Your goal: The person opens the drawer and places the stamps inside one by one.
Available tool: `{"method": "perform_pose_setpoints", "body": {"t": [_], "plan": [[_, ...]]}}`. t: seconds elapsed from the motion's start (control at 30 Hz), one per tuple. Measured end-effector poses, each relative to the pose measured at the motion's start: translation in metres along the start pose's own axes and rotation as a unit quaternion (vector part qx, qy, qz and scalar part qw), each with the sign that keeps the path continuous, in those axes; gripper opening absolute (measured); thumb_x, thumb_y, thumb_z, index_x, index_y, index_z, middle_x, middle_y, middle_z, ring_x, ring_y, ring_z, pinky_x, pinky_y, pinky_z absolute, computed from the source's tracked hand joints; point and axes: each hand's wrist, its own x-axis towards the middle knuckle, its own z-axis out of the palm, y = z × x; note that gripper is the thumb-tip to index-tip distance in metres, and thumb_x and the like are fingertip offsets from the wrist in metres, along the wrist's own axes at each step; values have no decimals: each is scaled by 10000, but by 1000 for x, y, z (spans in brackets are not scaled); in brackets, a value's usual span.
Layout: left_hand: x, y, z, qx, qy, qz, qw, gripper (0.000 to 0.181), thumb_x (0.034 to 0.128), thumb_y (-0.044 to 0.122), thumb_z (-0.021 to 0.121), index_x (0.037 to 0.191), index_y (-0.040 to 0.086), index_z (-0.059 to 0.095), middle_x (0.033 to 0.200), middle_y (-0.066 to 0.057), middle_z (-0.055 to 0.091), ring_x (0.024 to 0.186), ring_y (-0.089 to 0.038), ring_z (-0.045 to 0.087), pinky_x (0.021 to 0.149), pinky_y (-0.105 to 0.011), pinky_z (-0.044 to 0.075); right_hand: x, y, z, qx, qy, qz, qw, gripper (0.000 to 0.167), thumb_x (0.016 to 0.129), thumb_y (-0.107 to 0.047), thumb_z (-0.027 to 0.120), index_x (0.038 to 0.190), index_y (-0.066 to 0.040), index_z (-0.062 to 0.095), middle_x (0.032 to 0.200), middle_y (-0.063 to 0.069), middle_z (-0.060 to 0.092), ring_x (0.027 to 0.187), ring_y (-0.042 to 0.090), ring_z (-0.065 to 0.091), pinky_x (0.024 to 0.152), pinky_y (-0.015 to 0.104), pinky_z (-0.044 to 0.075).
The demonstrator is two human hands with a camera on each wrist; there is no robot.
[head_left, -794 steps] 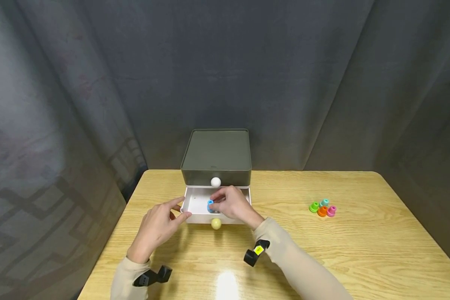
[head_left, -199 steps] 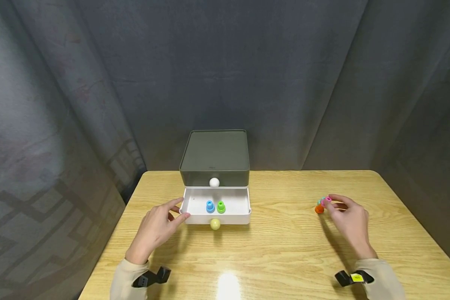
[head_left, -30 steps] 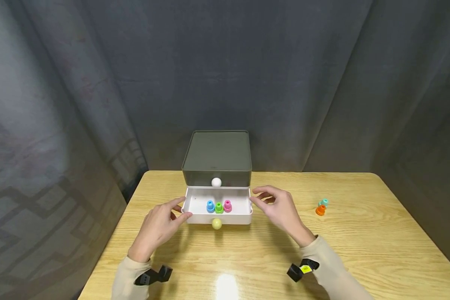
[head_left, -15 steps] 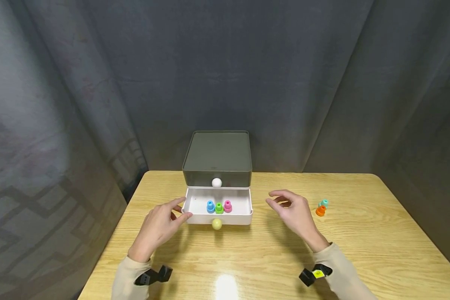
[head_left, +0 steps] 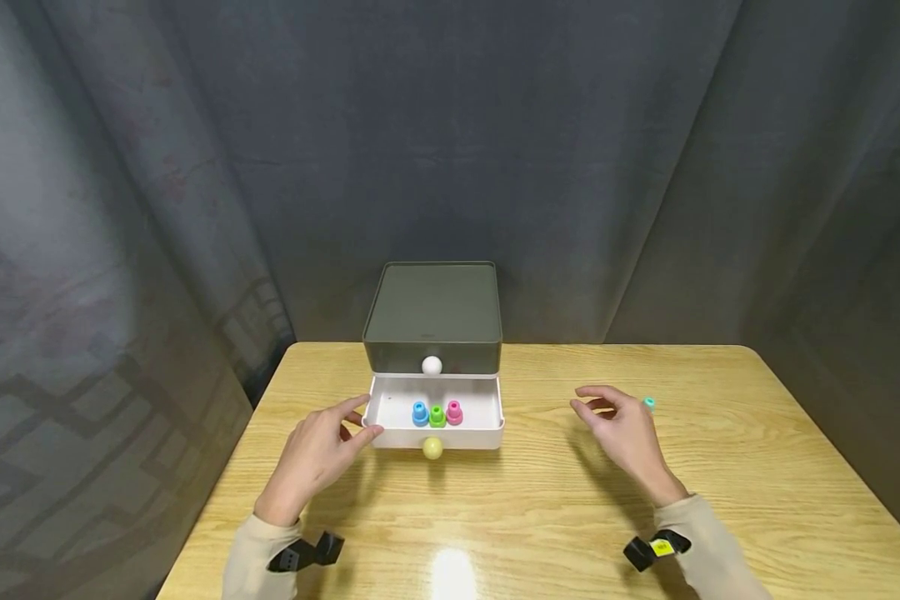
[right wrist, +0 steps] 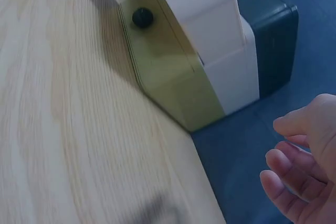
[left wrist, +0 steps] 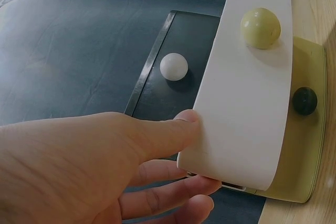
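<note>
My left hand (head_left: 317,457) grips the left front corner of a pulled-out white drawer (head_left: 397,437), thumb on its front panel and fingers at the side. Inside the drawer stand three small stepped plastic pegs with holes on top: blue (head_left: 419,414), green (head_left: 437,417) and pink (head_left: 454,413). To the drawer's right, my right hand (head_left: 626,433) hovers over the table, fingers loosely bent and holding nothing. Just beyond it a teal peg (head_left: 648,403) partly shows on the table. The orange peg is hidden by the right hand.
The drawer belongs to a small cabinet with a dark grey top (head_left: 433,300). Its upper drawer has a white knob (head_left: 432,366), the pulled-out one a yellow knob (head_left: 432,448). Below is an olive drawer (left wrist: 307,150) with a dark knob (left wrist: 304,100). Grey curtains (head_left: 450,167) hang behind the table.
Earlier the blue peg was placed in the drawer; green and pink have since joined it. Over the last second my empty right hand has moved right, away from the drawer. The left hand stays put.
</note>
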Motion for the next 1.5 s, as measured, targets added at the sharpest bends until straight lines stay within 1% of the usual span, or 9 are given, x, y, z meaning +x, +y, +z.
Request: {"method": "perform_pose_setpoints", "body": {"t": [0.1,0.33,0.57,0.7,0.77,0.9,1.07,1.3,1.5], "plan": [[0,0,1,-26,10,5,10000,531,976,344,785,1442,114,677,1095,-79,809,757,-96,626,678,-318,464,-1,8,-6,-78,81,40,9999,218,964,-157,790,1138,-28,811,1071,146,814,847,55,725,733,85,516],[0,0,1,-40,4,-8,10000,529,976,342,785,1442,114,677,1099,-85,808,760,-101,624,678,-318,460,-4,29,-15,-186,444,373,9981,225,955,-135,789,1158,-39,808,1035,179,806,777,-138,619,698,30,472],[0,0,0,-7,24,-6,10000,527,977,336,782,1440,107,676,1101,-91,808,765,-110,629,684,-321,463,-7,50,-24,-346,680,945,9926,268,962,-182,772,1196,-55,802,912,156,792,719,-109,601,623,96,456],[0,0,1,-12,-25,-39,10000,529,977,338,782,1441,107,675,1099,-86,808,768,-106,635,684,-322,470,-10,63,-28,-599,732,1250,9876,320,987,-217,732,1261,-58,776,942,147,787,740,-130,564,589,141,453],[0,0,2,-11,-25,-40,10000,527,977,340,782,1440,111,677,1099,-85,807,771,-104,639,688,-326,474,-13,70,-31,-705,687,1342,9861,352,1006,-236,700,1298,-45,753,1003,187,791,758,-100,578,564,177,462],[1,-1,2,-6,-4,-15,10000,520,979,343,779,1435,115,681,1103,-85,807,770,-103,645,691,-332,481,-15,81,-34,-853,704,1395,9840,359,1006,-265,713,1289,-48,755,1048,217,799,734,-141,550,595,167,447],[0,-1,1,-41,11,-27,10000,525,979,340,780,1440,113,678,1103,-89,807,767,-107,641,684,-327,477,-13,89,-34,-851,689,1344,9849,320,986,-257,763,1234,-55,781,1023,215,807,690,-213,490,590,162,441],[0,-1,2,-71,-4,-51,10000,525,977,339,782,1441,115,678,1102,-85,808,770,-108,641,680,-322,474,-12,94,-34,-810,539,1356,9860,294,991,-231,756,1214,-42,790,1212,237,772,751,-177,533,621,112,449],[1,0,1,-35,-29,-93,9999,537,977,342,781,1450,111,670,1105,-91,805,775,-117,636,678,-316,467,-13,96,-34,-814,447,1512,9841,311,994,-241,746,1225,-37,784,1094,219,802,724,-204,498,654,79,423]]}}
